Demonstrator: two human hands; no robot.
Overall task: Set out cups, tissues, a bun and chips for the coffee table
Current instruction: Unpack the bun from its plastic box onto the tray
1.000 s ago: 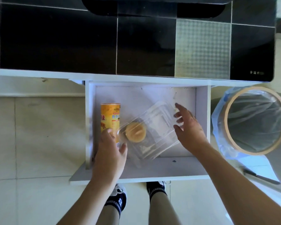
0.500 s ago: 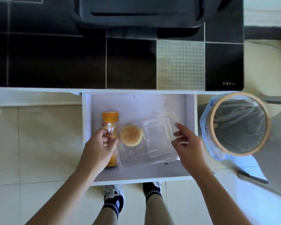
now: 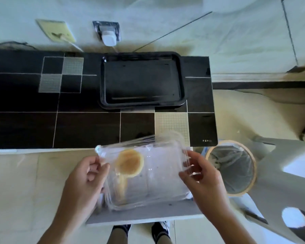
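A clear plastic box (image 3: 158, 175) with one round brown bun (image 3: 129, 163) inside is held up above the open white drawer (image 3: 148, 214). My left hand (image 3: 84, 180) grips the box's left edge. My right hand (image 3: 199, 175) pinches its right edge. The box is lifted to about the level of the black coffee table's front edge (image 3: 60, 138). The chips can is hidden behind the box and my left hand; only a blurred yellowish shape (image 3: 121, 186) shows through the plastic.
A black tray (image 3: 143, 81) lies on the coffee table at the back middle. A bin (image 3: 233, 166) lined with a bag stands right of the drawer. A charger (image 3: 109, 38) is plugged into the wall behind the table. My feet (image 3: 141, 231) stand below the drawer front.
Both hands took hold of the clear box and lifted it out of the drawer. The view tilted up, bringing the whole tray and the wall into sight.
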